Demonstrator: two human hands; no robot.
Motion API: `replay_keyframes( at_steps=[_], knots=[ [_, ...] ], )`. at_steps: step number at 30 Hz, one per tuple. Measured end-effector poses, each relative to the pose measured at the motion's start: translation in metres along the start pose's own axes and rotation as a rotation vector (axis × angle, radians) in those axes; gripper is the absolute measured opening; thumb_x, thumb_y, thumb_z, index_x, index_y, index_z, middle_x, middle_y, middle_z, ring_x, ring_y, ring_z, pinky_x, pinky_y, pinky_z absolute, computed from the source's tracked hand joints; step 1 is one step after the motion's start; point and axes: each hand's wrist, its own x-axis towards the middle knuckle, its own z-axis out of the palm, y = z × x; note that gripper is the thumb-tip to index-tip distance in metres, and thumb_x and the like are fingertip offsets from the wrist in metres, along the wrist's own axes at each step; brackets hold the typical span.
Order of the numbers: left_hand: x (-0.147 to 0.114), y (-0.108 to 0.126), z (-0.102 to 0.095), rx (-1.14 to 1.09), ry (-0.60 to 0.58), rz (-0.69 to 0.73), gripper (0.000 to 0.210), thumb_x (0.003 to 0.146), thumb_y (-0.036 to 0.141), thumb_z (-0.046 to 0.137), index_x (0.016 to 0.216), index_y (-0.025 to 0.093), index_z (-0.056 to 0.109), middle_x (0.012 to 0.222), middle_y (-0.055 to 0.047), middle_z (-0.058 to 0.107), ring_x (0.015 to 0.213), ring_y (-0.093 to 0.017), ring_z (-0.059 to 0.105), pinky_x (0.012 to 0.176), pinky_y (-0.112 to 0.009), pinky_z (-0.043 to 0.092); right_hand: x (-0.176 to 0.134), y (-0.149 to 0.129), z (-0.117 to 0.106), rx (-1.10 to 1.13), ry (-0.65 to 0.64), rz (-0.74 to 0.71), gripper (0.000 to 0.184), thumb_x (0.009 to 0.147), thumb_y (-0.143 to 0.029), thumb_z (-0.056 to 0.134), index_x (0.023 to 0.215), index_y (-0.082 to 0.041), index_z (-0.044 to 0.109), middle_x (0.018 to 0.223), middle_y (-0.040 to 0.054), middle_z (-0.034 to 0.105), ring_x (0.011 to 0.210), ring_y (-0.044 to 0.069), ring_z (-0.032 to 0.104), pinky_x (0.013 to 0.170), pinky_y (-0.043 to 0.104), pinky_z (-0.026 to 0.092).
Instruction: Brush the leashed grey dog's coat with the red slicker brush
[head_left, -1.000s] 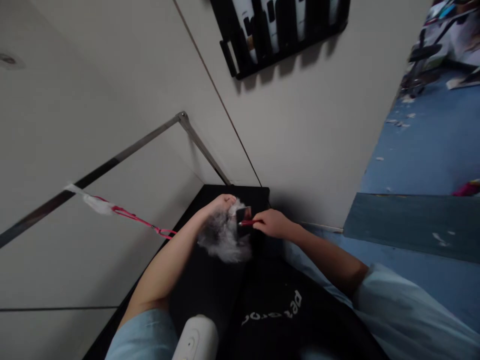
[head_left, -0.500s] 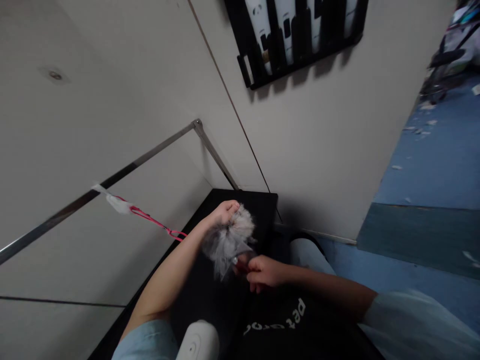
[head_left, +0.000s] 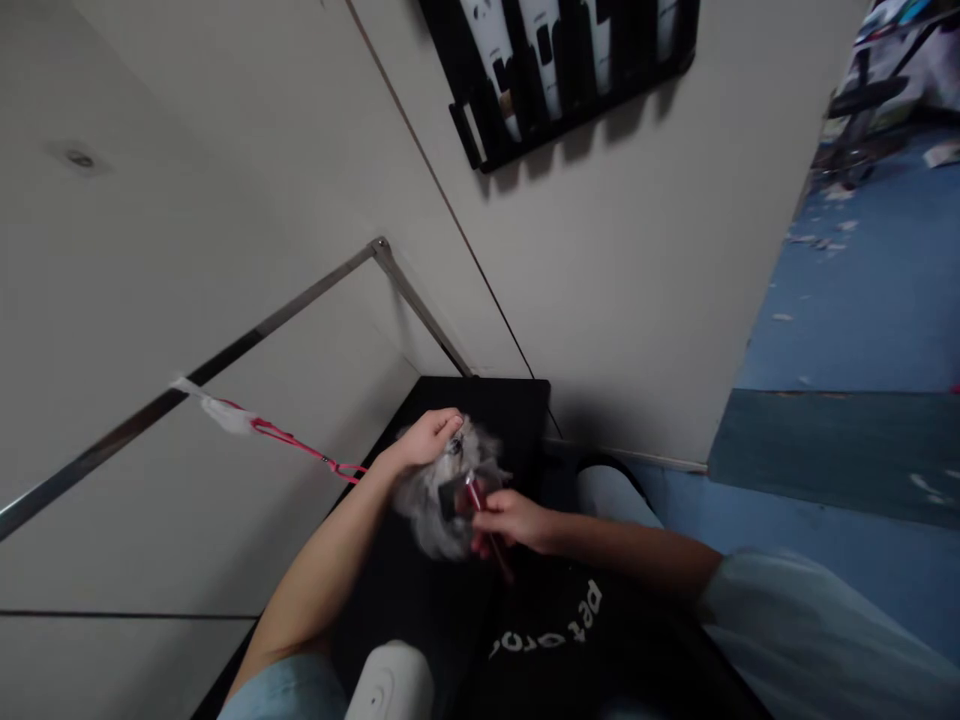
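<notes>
A small grey, fluffy dog (head_left: 431, 515) is on the black table (head_left: 480, 395), its fur blurred in places. My left hand (head_left: 429, 437) grips the fur at its head, fingers closed. In my right hand (head_left: 514, 520) is a pet brush (head_left: 474, 488) with a red handle, its head against the dog's fur; the bristles cannot be made out. A pink cord (head_left: 292, 438) runs toward the dog and passes behind my left forearm.
The cord hangs from a metal bar (head_left: 255, 335) at the left. Several white clippers (head_left: 544, 50) sit in a black wall rack (head_left: 562, 125). A white rounded device (head_left: 391, 680) is at the bottom. Fur tufts (head_left: 817, 242) lie on the blue floor.
The view has shifted slightly. My right hand has turned the brush, so more of its red handle shows. The dog's fur now lies lower, and my left hand still holds it.
</notes>
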Motion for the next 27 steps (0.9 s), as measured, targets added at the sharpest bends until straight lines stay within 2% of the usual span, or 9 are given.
replay_keyframes(
  at_steps=[3, 6, 8, 11, 15, 19, 21, 24, 27],
  knots=[
    [-0.003, -0.001, -0.001, 0.016, -0.005, 0.002, 0.048, 0.094, 0.061, 0.042, 0.066, 0.022, 0.039, 0.063, 0.004, 0.037, 0.062, -0.013, 0.035, 0.060, -0.025, 0.031, 0.000, 0.003, -0.001, -0.003, -0.119, 0.097, 0.023, 0.083, -0.033, 0.075, 0.084, -0.015, 0.060, 0.070, 0.0012, 0.071, 0.057, 0.013, 0.064, 0.058, 0.024, 0.047],
    [-0.006, 0.000, -0.003, 0.041, -0.009, 0.017, 0.046, 0.095, 0.059, 0.042, 0.068, 0.021, 0.042, 0.064, 0.004, 0.040, 0.062, -0.013, 0.037, 0.061, -0.025, 0.033, 0.000, -0.002, -0.001, 0.050, 0.013, -0.060, 0.020, 0.086, -0.030, 0.073, 0.089, -0.016, 0.060, 0.076, 0.0008, 0.073, 0.065, 0.012, 0.067, 0.063, 0.023, 0.049],
    [-0.007, 0.001, -0.003, 0.056, -0.011, 0.021, 0.046, 0.096, 0.059, 0.041, 0.068, 0.021, 0.043, 0.064, 0.004, 0.040, 0.062, -0.013, 0.037, 0.061, -0.025, 0.033, 0.000, -0.005, -0.001, 0.016, 0.040, -0.013, 0.014, 0.088, -0.026, 0.069, 0.087, -0.015, 0.060, 0.073, 0.0008, 0.072, 0.063, 0.012, 0.067, 0.063, 0.024, 0.049],
    [-0.008, 0.002, -0.004, 0.062, -0.029, 0.027, 0.047, 0.097, 0.058, 0.040, 0.067, 0.021, 0.041, 0.063, 0.004, 0.040, 0.061, -0.012, 0.037, 0.060, -0.025, 0.032, 0.002, -0.005, 0.001, -0.035, -0.029, 0.090, 0.012, 0.088, -0.024, 0.068, 0.086, -0.014, 0.061, 0.068, 0.0006, 0.071, 0.057, 0.013, 0.064, 0.060, 0.025, 0.050],
    [-0.006, -0.001, -0.002, 0.063, -0.050, 0.036, 0.049, 0.097, 0.061, 0.038, 0.069, 0.021, 0.043, 0.063, 0.005, 0.040, 0.060, -0.012, 0.037, 0.059, -0.024, 0.033, 0.011, -0.001, 0.002, -0.016, 0.117, -0.168, 0.016, 0.087, -0.027, 0.070, 0.082, -0.015, 0.062, 0.073, 0.0013, 0.072, 0.062, 0.012, 0.066, 0.061, 0.023, 0.050],
    [0.002, -0.006, -0.001, 0.022, -0.050, 0.036, 0.053, 0.097, 0.064, 0.038, 0.067, 0.021, 0.042, 0.063, 0.005, 0.037, 0.059, -0.011, 0.035, 0.057, -0.024, 0.032, 0.015, 0.004, 0.000, -0.077, 0.090, -0.088, 0.021, 0.084, -0.029, 0.071, 0.074, -0.016, 0.059, 0.065, 0.0003, 0.068, 0.056, 0.012, 0.062, 0.055, 0.023, 0.048],
    [0.006, -0.008, -0.002, -0.011, -0.061, 0.028, 0.054, 0.095, 0.066, 0.040, 0.067, 0.021, 0.041, 0.062, 0.005, 0.036, 0.058, -0.011, 0.034, 0.056, -0.024, 0.032, 0.016, 0.003, -0.003, -0.099, 0.086, -0.132, 0.019, 0.084, -0.030, 0.070, 0.076, -0.016, 0.060, 0.069, 0.0013, 0.070, 0.059, 0.013, 0.064, 0.055, 0.023, 0.049],
    [0.013, -0.011, -0.004, -0.073, -0.054, 0.021, 0.057, 0.092, 0.071, 0.045, 0.065, 0.021, 0.042, 0.061, 0.005, 0.036, 0.057, -0.011, 0.034, 0.055, -0.024, 0.031, 0.018, 0.000, -0.010, -0.215, 0.192, -0.260, 0.017, 0.086, -0.029, 0.066, 0.076, -0.017, 0.059, 0.075, 0.0031, 0.072, 0.063, 0.013, 0.065, 0.057, 0.023, 0.049],
    [0.019, -0.014, -0.004, -0.147, -0.058, -0.002, 0.059, 0.088, 0.074, 0.050, 0.064, 0.020, 0.044, 0.059, 0.005, 0.039, 0.057, -0.011, 0.035, 0.055, -0.024, 0.033, 0.015, 0.001, -0.016, -0.386, 0.205, -0.193, 0.021, 0.085, -0.024, 0.061, 0.066, -0.018, 0.056, 0.063, 0.0020, 0.066, 0.054, 0.014, 0.059, 0.051, 0.024, 0.043]
  ],
)
